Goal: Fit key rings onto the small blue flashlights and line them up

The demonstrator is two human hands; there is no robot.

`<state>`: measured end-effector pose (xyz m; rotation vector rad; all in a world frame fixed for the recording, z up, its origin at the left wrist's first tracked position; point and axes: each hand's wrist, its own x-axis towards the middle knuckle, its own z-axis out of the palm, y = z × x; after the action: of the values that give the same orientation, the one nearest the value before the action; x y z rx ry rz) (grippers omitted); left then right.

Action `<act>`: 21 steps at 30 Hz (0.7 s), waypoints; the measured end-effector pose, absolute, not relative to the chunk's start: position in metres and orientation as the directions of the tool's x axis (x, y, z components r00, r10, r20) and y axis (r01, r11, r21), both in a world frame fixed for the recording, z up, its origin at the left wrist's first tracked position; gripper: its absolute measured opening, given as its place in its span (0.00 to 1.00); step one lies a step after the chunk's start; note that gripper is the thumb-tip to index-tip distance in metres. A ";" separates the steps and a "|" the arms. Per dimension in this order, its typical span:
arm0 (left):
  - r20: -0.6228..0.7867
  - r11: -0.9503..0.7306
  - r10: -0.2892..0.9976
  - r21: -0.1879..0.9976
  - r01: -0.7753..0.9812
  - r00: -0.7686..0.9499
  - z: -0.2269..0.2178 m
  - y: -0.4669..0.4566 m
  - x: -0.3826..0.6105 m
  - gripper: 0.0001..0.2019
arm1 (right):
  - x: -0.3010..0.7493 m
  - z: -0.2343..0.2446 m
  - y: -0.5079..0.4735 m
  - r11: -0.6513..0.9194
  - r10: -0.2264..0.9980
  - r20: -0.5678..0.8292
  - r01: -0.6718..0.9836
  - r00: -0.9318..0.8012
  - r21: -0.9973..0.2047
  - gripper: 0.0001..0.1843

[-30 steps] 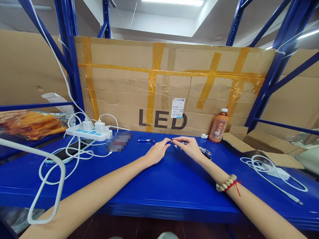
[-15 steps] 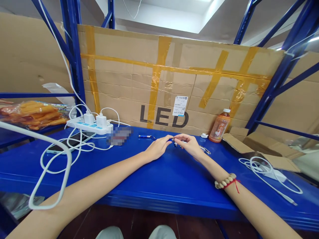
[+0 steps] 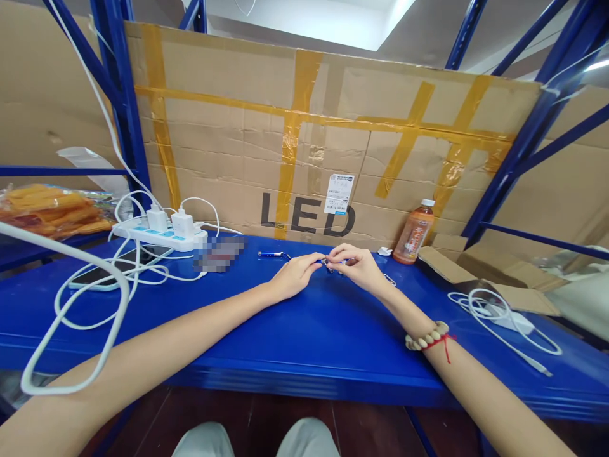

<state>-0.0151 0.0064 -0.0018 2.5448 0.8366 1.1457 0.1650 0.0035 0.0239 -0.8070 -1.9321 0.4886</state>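
In the middle of the blue table (image 3: 285, 330), my left hand (image 3: 294, 277) and my right hand (image 3: 356, 266) meet fingertip to fingertip. Both are closed in a pinch on a small blue tube with a metal clasp (image 3: 328, 265), mostly hidden by the fingers. Its exact kind is too small to make out. A slim blue penlight-like tube (image 3: 271, 254) with a silver band and dark strap lies beyond my left hand. Partly behind my right wrist is a thin silvery loop (image 3: 390, 279).
At left are a white power strip (image 3: 188, 241) with chargers, a phone (image 3: 118, 270) and looping white cables, one crossing before my left forearm. A drink bottle (image 3: 413, 235), an open carton (image 3: 457, 270) and a white cabled adapter (image 3: 514, 318) stand right. Cardboard (image 3: 214, 165) backs the table.
The view has tilted down slightly and shifted right, so surroundings appear higher and farther left. Both hands keep their pinch; the right fingers have turned slightly, showing more of the blue piece.
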 end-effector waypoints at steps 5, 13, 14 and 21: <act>0.557 -0.788 0.615 0.427 0.443 0.558 -0.001 0.003 -0.015 0.13 | 0.167 0.022 0.004 0.702 0.710 0.613 0.282 -0.346 -0.655 0.12; 0.532 -0.791 0.611 0.374 0.484 0.587 -0.002 0.000 -0.015 0.09 | 0.168 0.015 0.007 0.696 0.712 0.604 0.252 -0.358 -0.672 0.13; 0.525 -0.790 0.612 0.367 0.491 0.592 -0.002 0.000 -0.015 0.08 | 0.168 0.015 0.007 0.697 0.712 0.604 0.260 -0.357 -0.668 0.14; 0.523 -0.780 0.616 0.304 0.547 0.589 -0.003 0.000 -0.016 0.05 | 0.169 0.011 0.009 0.716 0.697 0.605 0.339 -0.385 -0.610 0.14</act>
<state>-0.0160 -0.0004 -0.0030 2.6996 0.9921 0.9543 0.1694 0.0085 0.0107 -0.7918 -1.9961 0.4886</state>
